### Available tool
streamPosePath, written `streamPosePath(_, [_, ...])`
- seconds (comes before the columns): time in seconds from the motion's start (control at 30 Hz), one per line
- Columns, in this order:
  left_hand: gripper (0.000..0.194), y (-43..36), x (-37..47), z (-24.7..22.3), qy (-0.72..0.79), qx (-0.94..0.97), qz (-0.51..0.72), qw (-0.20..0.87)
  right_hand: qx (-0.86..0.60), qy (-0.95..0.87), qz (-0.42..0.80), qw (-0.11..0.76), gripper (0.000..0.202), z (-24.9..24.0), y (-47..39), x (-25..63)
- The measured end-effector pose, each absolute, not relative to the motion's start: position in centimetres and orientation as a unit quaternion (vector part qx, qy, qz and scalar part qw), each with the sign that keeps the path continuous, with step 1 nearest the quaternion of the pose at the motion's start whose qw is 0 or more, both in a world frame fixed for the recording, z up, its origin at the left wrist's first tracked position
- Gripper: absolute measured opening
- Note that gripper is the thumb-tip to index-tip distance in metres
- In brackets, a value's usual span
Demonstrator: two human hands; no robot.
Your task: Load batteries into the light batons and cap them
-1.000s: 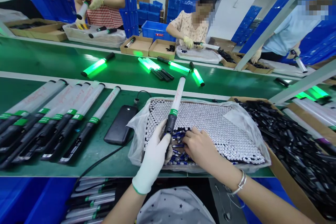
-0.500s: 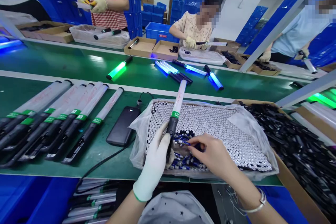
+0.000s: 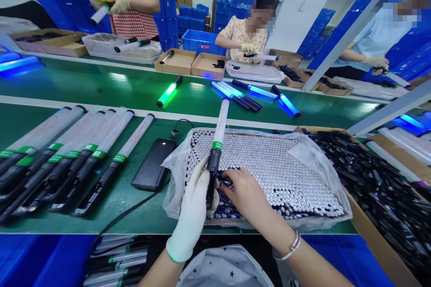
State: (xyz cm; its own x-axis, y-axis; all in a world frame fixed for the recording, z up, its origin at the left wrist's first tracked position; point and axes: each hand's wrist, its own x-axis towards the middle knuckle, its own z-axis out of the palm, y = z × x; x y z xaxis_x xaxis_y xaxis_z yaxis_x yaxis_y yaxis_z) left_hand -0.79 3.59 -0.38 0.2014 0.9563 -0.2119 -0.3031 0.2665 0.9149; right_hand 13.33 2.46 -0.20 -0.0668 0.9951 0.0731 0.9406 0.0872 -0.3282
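My left hand (image 3: 195, 202), in a white glove, grips the black handle of a light stick (image 3: 220, 128) with a clear tube and green band. The stick tilts up and away over the battery tray. My right hand (image 3: 247, 193) is bare, fingers pinched on a small battery (image 3: 228, 184) beside the handle; the fingers partly cover it. Below both hands lie loose blue-wrapped batteries (image 3: 225, 210). Packed upright batteries (image 3: 256, 152) show silver ends across the rest of the plastic-lined tray (image 3: 346, 206).
Several light sticks (image 3: 97, 157) lie at left, beside a black power bank (image 3: 153, 163) with a cable. A carton of black parts (image 3: 363, 175) stands at right. Lit sticks (image 3: 235, 94) lie on the green conveyor (image 3: 128, 85). Co-workers handle sticks across it.
My right hand has moved left from the loose batteries to the stick's handle. The stick has shifted slightly left in my left hand. Lit sticks on the conveyor have moved right.
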Motion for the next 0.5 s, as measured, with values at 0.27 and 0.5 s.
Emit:
streamPosePath(0.27, [0.058, 3.7, -0.8, -0.4, 0.437, 0.366, 0.473, 0.671, -0.581, -0.8, 0.081, 0.125, 0.02, -0.8, 1.8, 14.6])
streamPosePath(0.5, [0.063, 3.6, -0.4, -0.1, 0.428, 0.333, 0.469, 0.697, -0.554, -0.797, 0.106, 0.214, 0.013, -0.2, 2.0, 15.5])
